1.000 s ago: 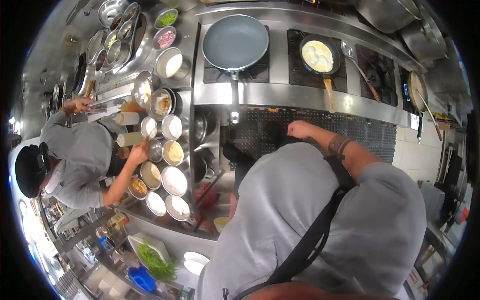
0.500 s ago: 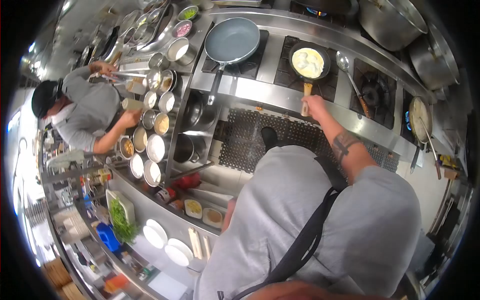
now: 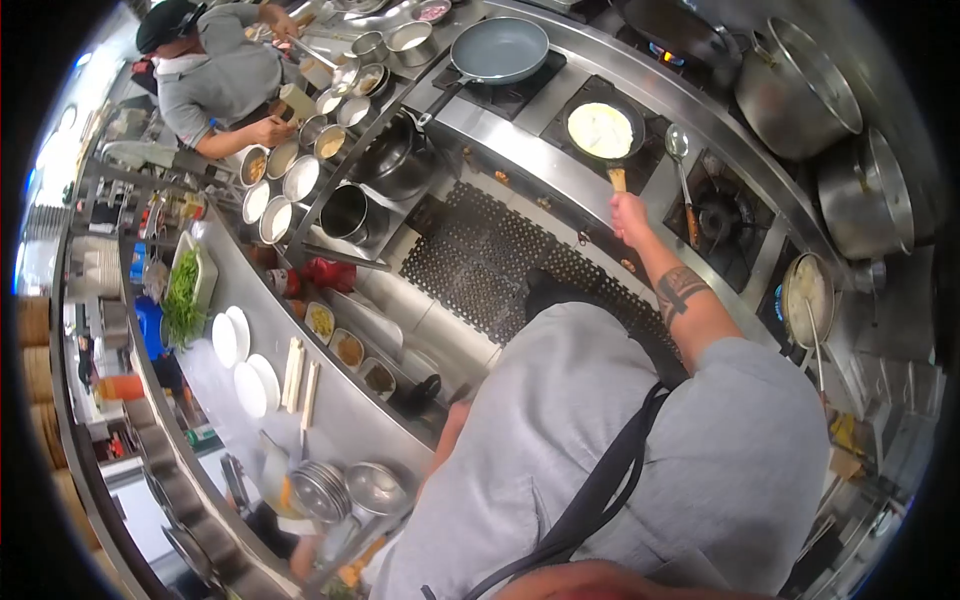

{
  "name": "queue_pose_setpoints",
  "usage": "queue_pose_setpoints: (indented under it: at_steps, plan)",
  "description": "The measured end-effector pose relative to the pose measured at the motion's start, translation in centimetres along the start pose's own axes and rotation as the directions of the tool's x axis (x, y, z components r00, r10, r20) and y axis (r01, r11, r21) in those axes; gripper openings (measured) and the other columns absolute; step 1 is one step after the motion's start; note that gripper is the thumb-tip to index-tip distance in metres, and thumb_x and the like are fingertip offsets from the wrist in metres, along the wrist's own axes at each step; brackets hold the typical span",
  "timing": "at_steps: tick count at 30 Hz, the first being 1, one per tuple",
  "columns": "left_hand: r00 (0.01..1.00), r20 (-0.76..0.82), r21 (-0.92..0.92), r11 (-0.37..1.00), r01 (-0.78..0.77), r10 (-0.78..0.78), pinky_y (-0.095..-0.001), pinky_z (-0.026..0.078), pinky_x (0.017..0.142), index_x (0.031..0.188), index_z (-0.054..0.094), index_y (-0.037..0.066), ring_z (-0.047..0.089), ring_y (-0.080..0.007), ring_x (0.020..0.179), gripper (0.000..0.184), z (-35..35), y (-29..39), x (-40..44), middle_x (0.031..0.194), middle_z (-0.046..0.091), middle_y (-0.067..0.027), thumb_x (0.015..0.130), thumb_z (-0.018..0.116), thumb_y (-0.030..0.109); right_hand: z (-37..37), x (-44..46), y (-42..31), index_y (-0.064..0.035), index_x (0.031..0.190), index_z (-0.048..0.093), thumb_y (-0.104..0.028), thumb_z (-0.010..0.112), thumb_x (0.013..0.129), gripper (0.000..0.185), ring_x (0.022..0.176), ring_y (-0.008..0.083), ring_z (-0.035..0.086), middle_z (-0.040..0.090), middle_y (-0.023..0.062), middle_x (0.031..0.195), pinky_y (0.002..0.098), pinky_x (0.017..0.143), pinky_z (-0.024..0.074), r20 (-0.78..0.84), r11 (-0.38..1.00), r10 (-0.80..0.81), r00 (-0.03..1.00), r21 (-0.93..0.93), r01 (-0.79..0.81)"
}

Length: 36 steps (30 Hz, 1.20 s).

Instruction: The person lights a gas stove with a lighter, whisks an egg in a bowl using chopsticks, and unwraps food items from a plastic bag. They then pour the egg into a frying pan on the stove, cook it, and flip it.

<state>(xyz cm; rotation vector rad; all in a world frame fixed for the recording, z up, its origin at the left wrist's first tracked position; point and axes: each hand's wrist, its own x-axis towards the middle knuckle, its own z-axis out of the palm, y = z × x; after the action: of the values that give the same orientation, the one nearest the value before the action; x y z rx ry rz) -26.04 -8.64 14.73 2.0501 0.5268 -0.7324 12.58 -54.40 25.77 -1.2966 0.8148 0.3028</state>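
My right hand (image 3: pixel 627 216) is closed around the light wooden handle (image 3: pixel 618 181) of a small black frying pan (image 3: pixel 640 128). The pan rests on a stove burner, with a pale yellow, egg-like layer (image 3: pixel 599 130) spread across its bottom. Just right of the pan lies a long metal spoon (image 3: pixel 678 146) with a brown grip. A larger grey frying pan (image 3: pixel 500 50) sits on the burner to the left. Of my left arm only a strip of skin shows beside my grey shirt; the hand itself is hidden.
Tall steel pots (image 3: pixel 800 90) stand along the back right. Another pan (image 3: pixel 806 300) sits over a flame at the far right. A co-worker (image 3: pixel 235 80) is at the upper left beside several steel containers (image 3: pixel 300 178). White plates (image 3: pixel 257 386) lie on the left counter (image 3: pixel 330 430).
The view has turned, bringing bowls and more of the left counter into sight. The food in the small pan looks flatter and more spread out. My right hand keeps its hold on the handle.
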Motion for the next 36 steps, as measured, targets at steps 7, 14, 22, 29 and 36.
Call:
queue_pose_setpoints:
  at_steps: [7, 14, 22, 29, 36]
  plan:
    - [0.997, -0.065, 0.14, 0.989, -0.042, 0.052, -0.0307, 0.044, 0.049, 0.094, 0.064, -0.002, 0.057, -0.0154, 0.058, 0.019, 3.6, -1.5, -4.5, 0.072, 0.061, -0.0055, 0.091, 0.059, 0.015, -2.0, -1.4, -4.7, -0.0159, 0.08, 0.046, -0.018, 0.054, 0.083, 0.01, 0.038, 0.0093, 0.029, 0.037, -0.0032, 0.056, 0.0304, 0.034, 0.0219, 0.2, 0.988, -0.06, 0.978, -0.125, 0.086]
    - [0.901, -0.105, -0.707, 0.668, 0.23, -0.421, -0.0302, 0.044, 0.048, 0.094, 0.065, 0.0, 0.057, -0.0142, 0.056, 0.019, 10.1, 4.0, -3.1, 0.068, 0.061, -0.0041, 0.091, 0.062, 0.019, -4.6, -0.4, -4.8, -0.0157, 0.08, 0.046, -0.017, 0.054, 0.082, 0.009, 0.037, 0.0099, 0.032, 0.038, -0.0023, 0.056, 0.0316, 0.032, 0.0251, 0.33, 0.981, 0.003, 0.944, -0.185, 0.061]
    - [0.956, -0.226, -0.079, 0.982, 0.174, -0.187, -0.0372, 0.052, 0.079, 0.108, 0.069, -0.001, 0.069, -0.0296, 0.093, 0.037, 17.6, 14.9, -6.7, 0.098, 0.072, -0.0181, 0.09, 0.063, 0.03, -5.9, -2.1, -4.4, -0.0139, 0.081, 0.045, -0.017, 0.054, 0.083, 0.01, 0.036, 0.0098, 0.031, 0.037, -0.0025, 0.054, 0.0307, 0.031, 0.0241, 0.437, 0.964, 0.034, 0.899, -0.25, 0.085]
    - [0.891, -0.204, -0.364, 0.876, 0.315, -0.405, -0.0389, 0.051, 0.087, 0.111, 0.07, -0.001, 0.068, -0.0306, 0.096, 0.039, 20.3, 9.8, -8.8, 0.103, 0.073, -0.0182, 0.089, 0.063, 0.03, -4.6, -6.1, -2.0, -0.0134, 0.079, 0.044, -0.015, 0.053, 0.083, 0.01, 0.035, 0.0101, 0.031, 0.036, -0.0027, 0.052, 0.0305, 0.031, 0.0239, 0.514, 0.95, 0.107, 0.851, -0.307, 0.066]
    - [0.92, -0.279, 0.004, 0.957, 0.289, -0.277, -0.0466, 0.052, 0.087, 0.101, 0.072, 0.001, 0.067, -0.0384, 0.098, 0.027, 20.9, 5.0, -12.5, 0.101, 0.07, -0.0231, 0.087, 0.062, 0.022, -0.9, -6.9, 0.0, -0.0138, 0.079, 0.045, -0.015, 0.052, 0.084, 0.009, 0.036, 0.0099, 0.031, 0.037, -0.003, 0.053, 0.0301, 0.031, 0.0256, 0.58, 0.952, 0.16, 0.799, -0.304, 0.031]
